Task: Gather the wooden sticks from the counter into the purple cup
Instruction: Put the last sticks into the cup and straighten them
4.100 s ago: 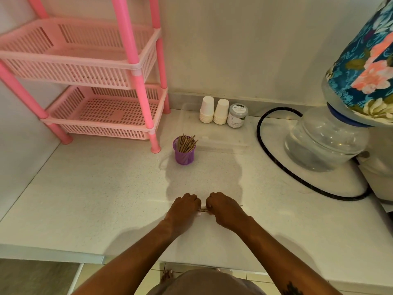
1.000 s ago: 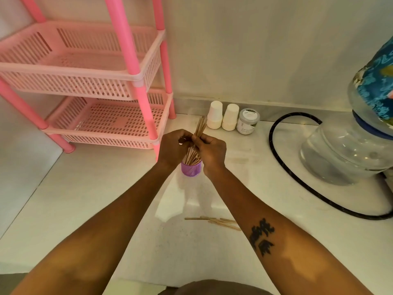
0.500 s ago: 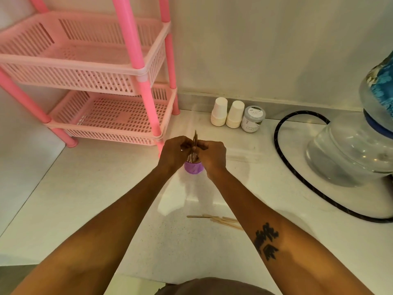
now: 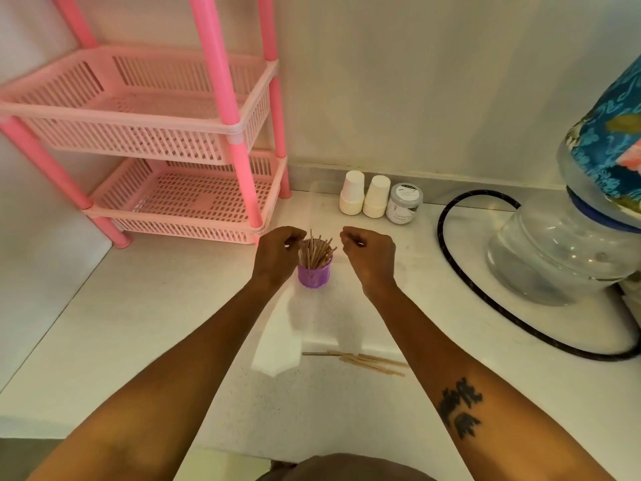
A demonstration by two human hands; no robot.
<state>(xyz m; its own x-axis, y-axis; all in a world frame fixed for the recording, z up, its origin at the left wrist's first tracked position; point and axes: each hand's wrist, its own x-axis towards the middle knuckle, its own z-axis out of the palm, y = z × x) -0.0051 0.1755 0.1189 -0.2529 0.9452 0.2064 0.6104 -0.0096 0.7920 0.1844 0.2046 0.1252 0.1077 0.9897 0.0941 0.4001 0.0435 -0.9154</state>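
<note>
Two pink basket shelves point(image 4: 145, 109) stand at the back left of the white counter point(image 4: 138, 341). At the right sits a big clear water bottle point(image 4: 555, 251) with a black hose point(image 4: 485, 307) curling round it. Both hands hang on either side of the purple cup point(image 4: 313, 275). Left hand point(image 4: 277, 253) and right hand point(image 4: 369, 255) have loosely curled fingers and hold nothing. Many wooden sticks point(image 4: 314, 251) stand in the cup. Some loose sticks point(image 4: 364, 361) lie on the counter, nearer the person.
</note>
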